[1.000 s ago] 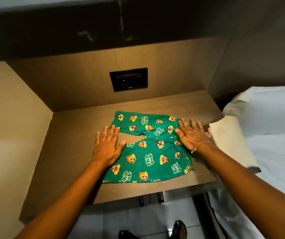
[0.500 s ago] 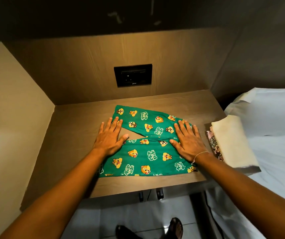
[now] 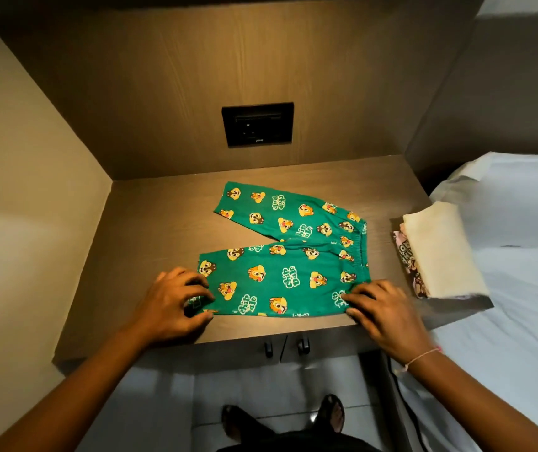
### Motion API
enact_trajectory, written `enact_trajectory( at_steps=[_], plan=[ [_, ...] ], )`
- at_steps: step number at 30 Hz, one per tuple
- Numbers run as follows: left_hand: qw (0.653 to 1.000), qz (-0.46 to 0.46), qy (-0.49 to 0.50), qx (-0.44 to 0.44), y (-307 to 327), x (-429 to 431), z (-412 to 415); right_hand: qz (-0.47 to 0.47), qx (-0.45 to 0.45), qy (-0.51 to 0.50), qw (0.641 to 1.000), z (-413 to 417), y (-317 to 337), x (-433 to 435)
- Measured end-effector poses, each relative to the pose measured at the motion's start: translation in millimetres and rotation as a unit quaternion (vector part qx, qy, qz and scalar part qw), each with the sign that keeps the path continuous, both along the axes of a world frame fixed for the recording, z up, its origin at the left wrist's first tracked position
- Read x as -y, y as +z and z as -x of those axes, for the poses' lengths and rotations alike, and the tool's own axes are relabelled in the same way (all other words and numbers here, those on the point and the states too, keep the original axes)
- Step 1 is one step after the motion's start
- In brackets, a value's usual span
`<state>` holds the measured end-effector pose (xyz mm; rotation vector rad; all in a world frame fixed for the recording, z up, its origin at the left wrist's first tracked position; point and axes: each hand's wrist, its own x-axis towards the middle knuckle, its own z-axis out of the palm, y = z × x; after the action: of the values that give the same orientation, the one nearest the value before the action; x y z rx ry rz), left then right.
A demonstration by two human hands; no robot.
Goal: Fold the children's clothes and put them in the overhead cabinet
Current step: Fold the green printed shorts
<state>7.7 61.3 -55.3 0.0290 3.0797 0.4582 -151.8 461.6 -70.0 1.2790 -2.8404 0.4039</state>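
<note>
While the green trousers point(image 3: 287, 256) lie flat on the wooden counter point(image 3: 150, 223), waistband to the right and both legs running left, the person holds the nearer leg at its two ends. The farther leg angles away toward the back wall, so that a wedge of bare counter shows between the two legs. The left hand point(image 3: 169, 305) sits at the nearer leg's hem, its fingers point(image 3: 195, 288) curled and drawn together with the thumb, pinching the cloth at the near corner. The right hand point(image 3: 381, 311) sits at the near corner of the elastic waistband, its fingertips point(image 3: 354, 296) closed on the fabric edge (motion blur softens the detail here). A thin bracelet point(image 3: 422, 357) circles the right wrist. Just beside the waistband, at the counter's right end, a cream folded cloth point(image 3: 440, 252) rests on top of a pink printed garment point(image 3: 406, 259), apart from the trousers. A black socket panel point(image 3: 257, 124) is set in the back wall. White bedding point(image 3: 521, 230) lies to the right. Two small handles point(image 3: 269, 349) show below the counter's front edge.
</note>
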Motion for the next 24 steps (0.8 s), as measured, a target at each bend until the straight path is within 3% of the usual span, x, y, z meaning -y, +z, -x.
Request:
enact_trajectory(
  at_steps=[9, 11, 14, 17, 20, 24],
  plan=[
    [0.998, -0.031, 0.028, -0.043, -6, -5, -9, 0.027, -0.03, -0.034, 0.999, -2, -10, 11],
    [0.99, -0.105, 0.072, -0.063, -3, -11, -13, 0.026, -0.015, -0.013, 0.999, -9, -5, 9],
    [0.916, -0.342, 0.196, -0.075, 7, -11, -13, 0.083, 0.054, -0.001, 0.995, -25, 6, 6],
    [0.856, -0.444, 0.252, -0.082, 29, -14, 9, 0.186, 0.104, -0.05, 0.976, -27, 19, 11],
    [0.85, -0.446, 0.271, -0.069, 47, -6, 48, 0.222, 0.097, -0.119, 0.963, -8, 30, 25],
    [0.881, -0.391, 0.258, -0.07, 63, 9, 119, 0.156, 0.065, -0.199, 0.965, 27, 41, 40]
  ],
)
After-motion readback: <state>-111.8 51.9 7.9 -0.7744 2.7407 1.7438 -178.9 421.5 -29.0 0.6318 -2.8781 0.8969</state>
